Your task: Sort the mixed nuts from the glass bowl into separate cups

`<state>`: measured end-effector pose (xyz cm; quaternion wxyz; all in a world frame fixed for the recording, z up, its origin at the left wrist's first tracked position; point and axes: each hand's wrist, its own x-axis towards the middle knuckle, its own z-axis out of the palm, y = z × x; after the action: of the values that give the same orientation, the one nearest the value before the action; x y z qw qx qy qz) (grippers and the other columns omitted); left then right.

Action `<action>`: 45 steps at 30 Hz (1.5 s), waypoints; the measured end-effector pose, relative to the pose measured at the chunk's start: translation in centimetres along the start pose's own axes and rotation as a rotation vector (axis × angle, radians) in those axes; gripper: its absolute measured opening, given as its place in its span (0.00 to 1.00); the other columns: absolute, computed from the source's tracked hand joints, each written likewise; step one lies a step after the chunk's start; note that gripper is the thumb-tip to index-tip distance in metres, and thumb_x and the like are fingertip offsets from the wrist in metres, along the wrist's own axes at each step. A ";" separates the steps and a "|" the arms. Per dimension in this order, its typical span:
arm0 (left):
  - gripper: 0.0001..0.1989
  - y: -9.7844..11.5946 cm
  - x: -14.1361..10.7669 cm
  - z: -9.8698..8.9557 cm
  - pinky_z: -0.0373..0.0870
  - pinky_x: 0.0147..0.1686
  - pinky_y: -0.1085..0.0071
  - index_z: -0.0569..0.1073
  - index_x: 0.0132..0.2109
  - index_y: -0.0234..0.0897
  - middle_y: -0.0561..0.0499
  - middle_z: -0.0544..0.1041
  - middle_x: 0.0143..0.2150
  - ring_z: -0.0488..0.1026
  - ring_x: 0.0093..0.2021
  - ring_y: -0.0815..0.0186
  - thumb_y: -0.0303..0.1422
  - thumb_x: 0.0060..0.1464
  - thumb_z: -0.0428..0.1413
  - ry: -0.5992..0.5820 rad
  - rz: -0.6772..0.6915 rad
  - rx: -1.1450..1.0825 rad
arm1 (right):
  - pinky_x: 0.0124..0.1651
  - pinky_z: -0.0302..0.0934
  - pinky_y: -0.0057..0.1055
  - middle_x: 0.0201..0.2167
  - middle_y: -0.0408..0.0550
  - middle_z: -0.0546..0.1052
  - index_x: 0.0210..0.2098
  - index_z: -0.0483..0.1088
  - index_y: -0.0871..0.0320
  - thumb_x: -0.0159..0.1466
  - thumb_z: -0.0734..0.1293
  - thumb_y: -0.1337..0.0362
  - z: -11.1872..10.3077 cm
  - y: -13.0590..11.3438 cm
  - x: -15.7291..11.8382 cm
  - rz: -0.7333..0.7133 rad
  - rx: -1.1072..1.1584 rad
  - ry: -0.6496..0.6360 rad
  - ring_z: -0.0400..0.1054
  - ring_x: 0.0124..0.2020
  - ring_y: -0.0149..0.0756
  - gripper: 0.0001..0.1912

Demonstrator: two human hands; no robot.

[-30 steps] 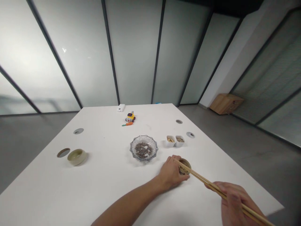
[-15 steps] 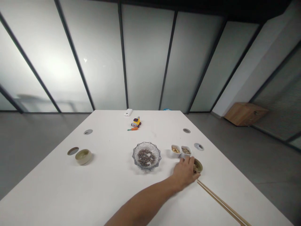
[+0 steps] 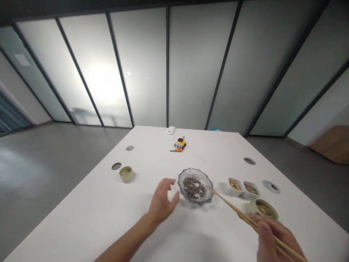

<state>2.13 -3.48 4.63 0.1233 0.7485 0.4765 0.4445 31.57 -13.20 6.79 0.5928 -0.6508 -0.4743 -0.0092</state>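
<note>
My left hand (image 3: 163,200) is open, its fingers and thumb apart, just left of the scalloped glass bowl (image 3: 185,198). Small dark brown beads or beans (image 3: 192,187), with a few whitish pieces among them, lie inside that bowl. At the lower right, my right hand (image 3: 278,236) is closed round a pair of wooden chopsticks (image 3: 231,206). Their tips reach the bowl's right side; I cannot make out anything between them. Just beyond my right hand stands a small olive-green bowl (image 3: 274,212) with brownish pieces in it.
Two small white dishes (image 3: 238,193) with tan and greyish pieces stand right of the glass bowl. Another olive-green bowl (image 3: 127,174) is on the left. Farther back lie a toy carrot (image 3: 178,150), a yellow toy vehicle (image 3: 180,142) and a white device (image 3: 171,130). Round holes mark the white table (image 3: 152,156).
My left hand has left the right-hand green bowl and moved left beside the glass bowl. My right hand has come into view holding the chopsticks, which lay on the table. The view has turned left.
</note>
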 end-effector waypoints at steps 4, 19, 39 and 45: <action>0.24 -9.5 0.3 -8.9 0.69 0.58 0.43 0.65 0.59 0.35 0.36 0.72 0.55 0.70 0.57 0.45 0.44 0.61 0.57 0.285 -0.154 0.399 | 0.44 0.68 0.40 0.35 0.51 0.82 0.35 0.77 0.57 0.69 0.62 0.40 6.9 -2.7 1.7 -0.096 0.053 -0.213 0.76 0.39 0.45 0.27; 0.31 -18.6 1.0 -12.0 0.60 0.64 0.39 0.60 0.64 0.35 0.32 0.68 0.62 0.65 0.64 0.41 0.50 0.63 0.51 0.306 -0.117 0.519 | 0.40 0.67 0.37 0.31 0.51 0.81 0.33 0.76 0.59 0.72 0.59 0.41 8.4 1.9 0.6 -0.084 -0.097 0.009 0.76 0.34 0.43 0.29; 0.29 -7.1 -3.3 -0.8 0.78 0.56 0.50 0.64 0.61 0.44 0.43 0.75 0.57 0.78 0.56 0.49 0.41 0.55 0.62 0.022 -0.263 0.038 | 0.37 0.73 0.29 0.30 0.45 0.78 0.34 0.74 0.53 0.72 0.65 0.56 8.3 1.5 3.7 -0.387 0.056 -0.439 0.76 0.31 0.36 0.12; 0.30 -6.2 -3.9 -1.0 0.75 0.60 0.48 0.65 0.63 0.45 0.41 0.75 0.59 0.77 0.59 0.47 0.37 0.53 0.62 -0.110 -0.202 0.011 | 0.39 0.73 0.30 0.32 0.46 0.80 0.34 0.76 0.53 0.72 0.65 0.54 8.2 2.7 2.6 -0.278 0.012 -0.445 0.77 0.33 0.37 0.15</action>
<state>-3.01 -3.69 -0.73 0.1894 0.7204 0.5445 0.3856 30.19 -4.83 3.80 0.4710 -0.5618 -0.6778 0.0556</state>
